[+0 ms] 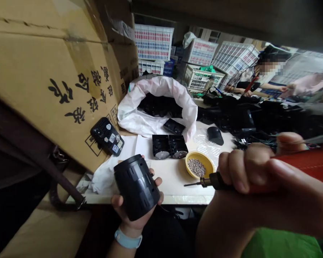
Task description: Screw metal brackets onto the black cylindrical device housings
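My left hand (134,218), with a light blue band at the wrist, is wrapped round a black cylindrical plastic housing (137,188) with slots in its side. It is tilted over the table's front edge. On the right, my right hand (247,168) grips a red electric screwdriver (301,163), its thin bit pointing left and apart from the housing. Just beyond the bit stands a yellow bowl (190,170) of small metal screws (196,167). Two open black plastic cases (161,144) with round silvery parts lie behind the housing.
A large cardboard box (56,64) walls off the left, a phone (107,136) leaning on it. Behind, a white sack (156,125) holds black parts. A black rounded piece (215,135) lies right of it. Black parts and cables (269,118), crates (153,41) and co-workers (269,71) are farther back.
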`<state>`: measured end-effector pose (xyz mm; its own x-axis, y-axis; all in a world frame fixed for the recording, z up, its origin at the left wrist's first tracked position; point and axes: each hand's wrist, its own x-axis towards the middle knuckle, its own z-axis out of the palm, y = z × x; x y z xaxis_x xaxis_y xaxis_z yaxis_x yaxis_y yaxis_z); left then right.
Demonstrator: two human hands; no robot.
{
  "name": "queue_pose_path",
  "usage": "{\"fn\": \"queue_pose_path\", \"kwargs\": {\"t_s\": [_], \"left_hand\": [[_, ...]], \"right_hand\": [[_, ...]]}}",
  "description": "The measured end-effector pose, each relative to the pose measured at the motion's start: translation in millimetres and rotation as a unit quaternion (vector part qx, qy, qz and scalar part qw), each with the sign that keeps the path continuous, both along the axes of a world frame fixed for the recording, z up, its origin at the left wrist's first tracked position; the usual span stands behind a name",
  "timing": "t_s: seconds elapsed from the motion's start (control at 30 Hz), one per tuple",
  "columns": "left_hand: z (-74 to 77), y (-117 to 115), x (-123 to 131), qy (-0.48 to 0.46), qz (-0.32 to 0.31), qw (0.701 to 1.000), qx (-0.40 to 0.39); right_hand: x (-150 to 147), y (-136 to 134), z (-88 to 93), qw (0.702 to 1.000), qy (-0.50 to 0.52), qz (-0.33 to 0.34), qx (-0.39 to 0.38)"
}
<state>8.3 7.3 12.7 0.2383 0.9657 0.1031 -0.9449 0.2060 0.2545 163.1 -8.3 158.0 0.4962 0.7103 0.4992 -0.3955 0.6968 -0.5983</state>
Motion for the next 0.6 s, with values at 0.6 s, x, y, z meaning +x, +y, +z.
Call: {"fn": "queue_pose_path", "kwargs": {"t_s": [0.6], "left_hand": [[6.0,-32,-1,0.022,-0.050,0.998,0.030]], "right_hand": [[-50,-14,-33.4,0.999,-0.021,-0.025,0.007]]}}
